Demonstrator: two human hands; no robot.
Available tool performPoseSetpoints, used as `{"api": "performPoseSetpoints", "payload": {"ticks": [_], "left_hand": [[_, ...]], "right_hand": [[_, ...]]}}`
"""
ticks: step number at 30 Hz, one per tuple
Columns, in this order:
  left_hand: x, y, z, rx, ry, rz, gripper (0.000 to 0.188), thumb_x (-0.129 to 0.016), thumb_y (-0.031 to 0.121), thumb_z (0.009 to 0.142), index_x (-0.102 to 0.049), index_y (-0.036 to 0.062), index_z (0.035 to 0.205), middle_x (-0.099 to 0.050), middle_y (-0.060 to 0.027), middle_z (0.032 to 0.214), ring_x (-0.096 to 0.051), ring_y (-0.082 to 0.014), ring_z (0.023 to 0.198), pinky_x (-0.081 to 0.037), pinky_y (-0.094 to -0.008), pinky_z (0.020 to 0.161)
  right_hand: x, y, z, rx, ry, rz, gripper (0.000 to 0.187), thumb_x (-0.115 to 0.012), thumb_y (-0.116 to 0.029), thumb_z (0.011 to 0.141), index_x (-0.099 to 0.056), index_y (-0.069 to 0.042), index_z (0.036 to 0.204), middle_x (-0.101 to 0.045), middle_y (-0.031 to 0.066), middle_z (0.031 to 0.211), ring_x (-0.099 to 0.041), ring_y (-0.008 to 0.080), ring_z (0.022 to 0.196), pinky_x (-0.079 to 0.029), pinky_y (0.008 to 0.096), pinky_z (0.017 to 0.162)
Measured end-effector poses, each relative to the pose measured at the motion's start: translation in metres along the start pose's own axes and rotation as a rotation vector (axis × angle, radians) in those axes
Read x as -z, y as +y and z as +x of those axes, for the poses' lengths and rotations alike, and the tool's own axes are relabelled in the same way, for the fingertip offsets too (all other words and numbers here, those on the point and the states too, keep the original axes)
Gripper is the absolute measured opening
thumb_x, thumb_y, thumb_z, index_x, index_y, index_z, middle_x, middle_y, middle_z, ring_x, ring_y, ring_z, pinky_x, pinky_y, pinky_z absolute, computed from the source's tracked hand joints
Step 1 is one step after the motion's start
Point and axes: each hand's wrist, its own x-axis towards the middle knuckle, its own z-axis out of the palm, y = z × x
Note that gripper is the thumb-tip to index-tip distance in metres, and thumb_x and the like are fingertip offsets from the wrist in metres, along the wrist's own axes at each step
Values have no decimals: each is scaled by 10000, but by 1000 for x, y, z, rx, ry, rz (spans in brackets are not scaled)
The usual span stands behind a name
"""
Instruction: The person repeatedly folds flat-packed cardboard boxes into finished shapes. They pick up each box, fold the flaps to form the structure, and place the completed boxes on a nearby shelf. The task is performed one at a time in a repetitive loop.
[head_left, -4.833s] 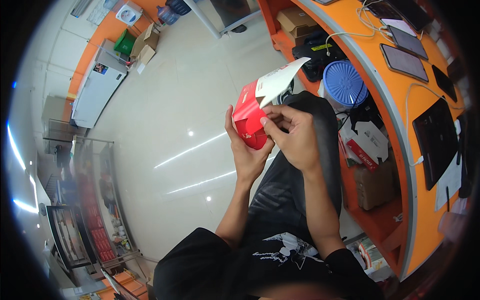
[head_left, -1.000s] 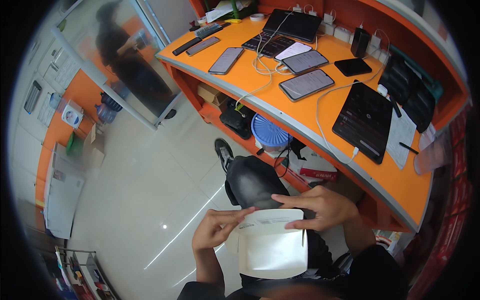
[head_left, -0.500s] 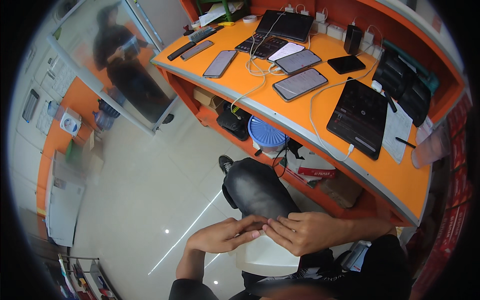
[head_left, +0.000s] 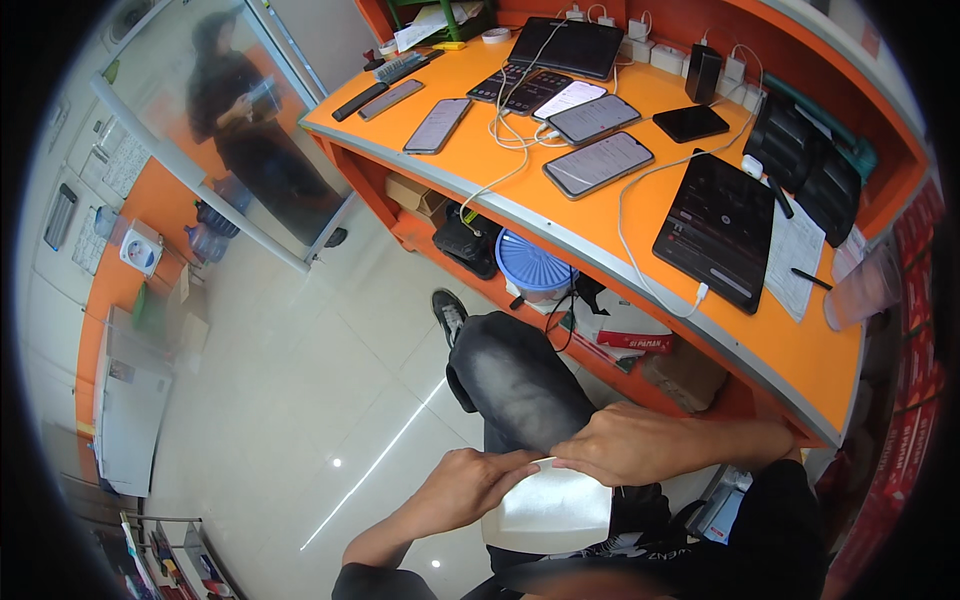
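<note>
On my lap rests a white, glossy piece with raised edges, like a folded paper food box [head_left: 552, 512]. My left hand [head_left: 465, 488] pinches its far left edge, thumb and fingers closed on the rim. From the other side, my right hand [head_left: 632, 443] grips the same far rim, its fingertips almost meeting the left ones. Both hands cover the far corners. The near edge lies against my dark shirt, and the bright inner surface faces up.
An orange counter [head_left: 395, 135] runs ahead and to the right, with several phones, a large tablet [head_left: 722, 230], cables and chargers on it. Under it stands a blue-lidded tub [head_left: 538, 262]. A person [head_left: 250, 120] stands behind a glass door at far left.
My right hand has turned over the far rim, its knuckles now facing up. My left hand has shifted slightly down. More of the white piece's inner surface shows.
</note>
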Motion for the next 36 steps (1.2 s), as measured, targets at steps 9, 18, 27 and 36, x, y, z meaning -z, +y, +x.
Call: {"api": "performPoseSetpoints", "payload": {"ticks": [9,18,27,36], "left_hand": [[1,-5,2,-92,147,44,289,-649,259,1006,-745,83,1214,-752,-174,849,-716,-369,739,-580,-404,724],[17,-33,-5,-291,338,394,288,-739,242,917,-746,89,1161,-777,-121,1007,-764,-271,837,-621,-357,759],[27,-53,-40,-166,-65,147,524,-767,282,886,-650,244,1396,-559,-59,1509,-531,-309,1387,-534,-409,1084],[-37,-80,-22,33,32,-124,812,-833,482,807,-551,94,1463,-399,-194,1605,-367,-426,1475,-366,-513,1195]], "right_hand": [[8,7,-10,146,111,-191,180,-634,-88,885,-648,22,1027,-675,171,707,-702,336,648,-555,443,619],[39,6,-25,111,209,-391,264,-616,-95,894,-652,-6,1140,-679,104,828,-697,276,798,-546,397,759],[16,-2,-62,97,227,-668,346,-620,-156,901,-668,-28,1219,-708,117,1078,-716,222,915,-582,315,759],[-44,-4,-89,-125,74,-267,328,-699,-216,926,-679,-25,1193,-449,226,1524,-506,397,1369,-507,462,1071]]}}
